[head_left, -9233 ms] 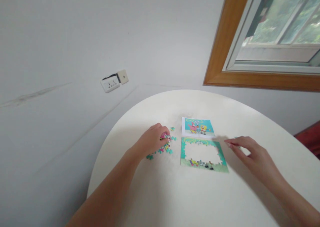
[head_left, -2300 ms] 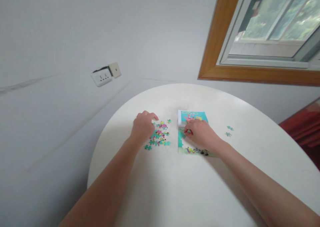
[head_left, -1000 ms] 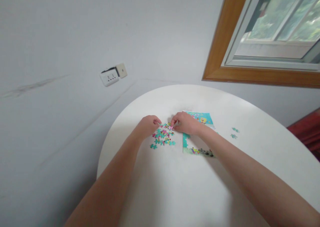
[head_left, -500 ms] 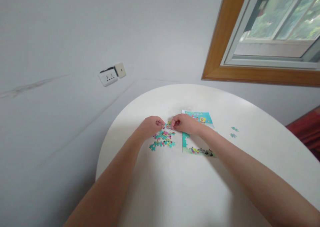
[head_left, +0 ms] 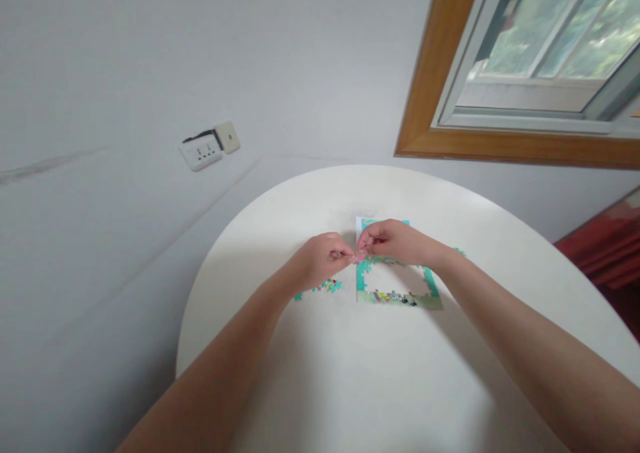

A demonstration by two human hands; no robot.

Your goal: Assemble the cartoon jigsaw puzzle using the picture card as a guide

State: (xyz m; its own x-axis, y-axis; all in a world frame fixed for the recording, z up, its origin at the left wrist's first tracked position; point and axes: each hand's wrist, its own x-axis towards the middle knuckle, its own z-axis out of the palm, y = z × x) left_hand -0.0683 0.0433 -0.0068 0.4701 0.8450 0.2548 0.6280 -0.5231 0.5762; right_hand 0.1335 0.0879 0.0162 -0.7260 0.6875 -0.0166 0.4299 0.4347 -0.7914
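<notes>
My left hand (head_left: 323, 261) and my right hand (head_left: 393, 241) meet above the round white table (head_left: 350, 373), fingertips pinched together on a small pink puzzle piece (head_left: 359, 257). Below them lies the puzzle board (head_left: 397, 290), its green border filled in and its middle bare. A heap of loose pieces (head_left: 325, 285) shows partly under my left hand. The reference picture card (head_left: 367, 222) peeks out behind my right hand.
A loose piece (head_left: 457, 252) lies right of my right wrist. A wall socket (head_left: 205, 150) sits on the white wall at the left. A wood-framed window (head_left: 525, 73) is at the upper right, something red (head_left: 605, 240) beyond the table's right edge.
Both hands have risen off the loose pieces and shifted right, now pinching a pink piece between them over the board's upper left corner. More of the board shows.
</notes>
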